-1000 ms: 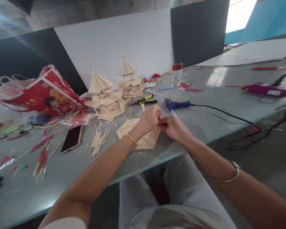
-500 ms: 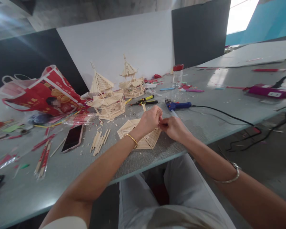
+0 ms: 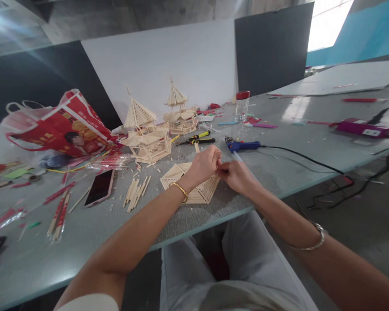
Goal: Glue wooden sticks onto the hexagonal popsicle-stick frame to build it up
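A flat hexagonal panel of thin wooden sticks (image 3: 199, 198) lies on the grey table near its front edge. Over its right part, my left hand (image 3: 206, 163) is closed, fingertips pressed together. My right hand (image 3: 236, 175) is closed too, its fingertips meeting those of the left hand. Whatever is between the fingers is hidden or too small to name. Loose short sticks (image 3: 136, 192) lie left of the panel. A blue glue gun (image 3: 244, 145) rests just beyond my right hand, and yellow-black pliers (image 3: 201, 138) lie behind the panel.
Two stick pavilion models (image 3: 149, 140) stand at the back. A red bag (image 3: 68, 129), a phone (image 3: 100, 188) and wrapped chopsticks (image 3: 58, 216) are on the left. A red-lidded jar (image 3: 242, 106) stands behind the glue gun, whose black cable (image 3: 304, 153) runs right.
The view has shifted very slightly. Both hands stay together over the panel, with no clear change in their grip.
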`<state>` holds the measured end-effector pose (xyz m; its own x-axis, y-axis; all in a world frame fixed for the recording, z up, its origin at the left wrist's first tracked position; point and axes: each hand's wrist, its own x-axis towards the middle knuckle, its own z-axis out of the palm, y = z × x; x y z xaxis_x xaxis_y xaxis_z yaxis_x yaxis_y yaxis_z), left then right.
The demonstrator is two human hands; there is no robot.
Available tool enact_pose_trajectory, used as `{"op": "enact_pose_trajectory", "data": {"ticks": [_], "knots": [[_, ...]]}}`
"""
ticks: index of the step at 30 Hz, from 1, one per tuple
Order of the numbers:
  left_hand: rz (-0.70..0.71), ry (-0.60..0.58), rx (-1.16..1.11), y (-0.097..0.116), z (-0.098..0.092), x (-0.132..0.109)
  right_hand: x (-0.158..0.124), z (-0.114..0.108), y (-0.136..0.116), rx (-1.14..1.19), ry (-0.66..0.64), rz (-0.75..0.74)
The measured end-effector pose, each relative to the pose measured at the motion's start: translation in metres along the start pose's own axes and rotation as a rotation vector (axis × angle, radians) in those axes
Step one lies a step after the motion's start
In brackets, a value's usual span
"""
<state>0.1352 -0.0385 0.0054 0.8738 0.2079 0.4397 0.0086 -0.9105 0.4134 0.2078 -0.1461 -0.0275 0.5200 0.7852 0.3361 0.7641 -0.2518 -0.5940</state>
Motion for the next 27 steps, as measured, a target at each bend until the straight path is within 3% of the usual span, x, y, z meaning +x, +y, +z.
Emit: {"op": "enact_pose_trajectory", "data": {"ticks": [27], "knots": [[-0.027,-0.007,-0.039,-0.0001,-0.0021,-0.0005,-0.0004,0.0038,0.0032,0.034,-0.012,-0.023]]}}
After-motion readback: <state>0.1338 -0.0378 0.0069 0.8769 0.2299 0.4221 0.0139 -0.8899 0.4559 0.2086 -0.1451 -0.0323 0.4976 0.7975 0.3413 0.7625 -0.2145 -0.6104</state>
